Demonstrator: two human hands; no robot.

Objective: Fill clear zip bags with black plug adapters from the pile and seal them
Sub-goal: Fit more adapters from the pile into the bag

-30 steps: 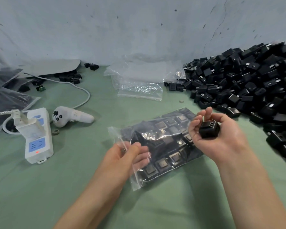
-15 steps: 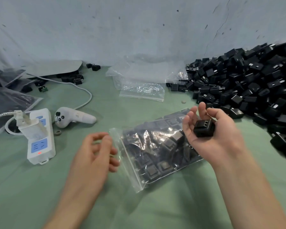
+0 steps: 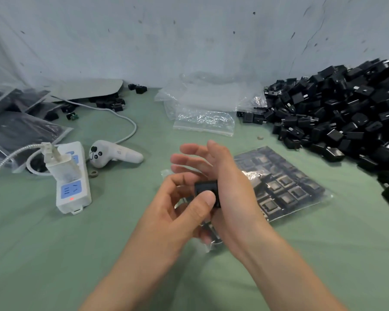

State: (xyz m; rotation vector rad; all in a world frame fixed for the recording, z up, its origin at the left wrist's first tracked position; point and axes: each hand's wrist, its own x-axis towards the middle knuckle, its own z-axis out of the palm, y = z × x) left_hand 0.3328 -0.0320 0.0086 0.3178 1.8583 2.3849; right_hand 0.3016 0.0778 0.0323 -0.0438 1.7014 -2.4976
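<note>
Here, the green worktop carries a pile of black plug adapters at the right, with an adapter-filled zip bag near it. Above the bag's near end, the straight-fingered right hand touches one adapter, which the left hand pinches.

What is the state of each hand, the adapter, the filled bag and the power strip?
Left hand, pinches the adapter with thumb and fingers.
Right hand, fingers straight, palm against the adapter.
Adapter, between both hands.
Filled bag, lies flat; opening hidden by the hands.
Power strip, red light on.
</note>
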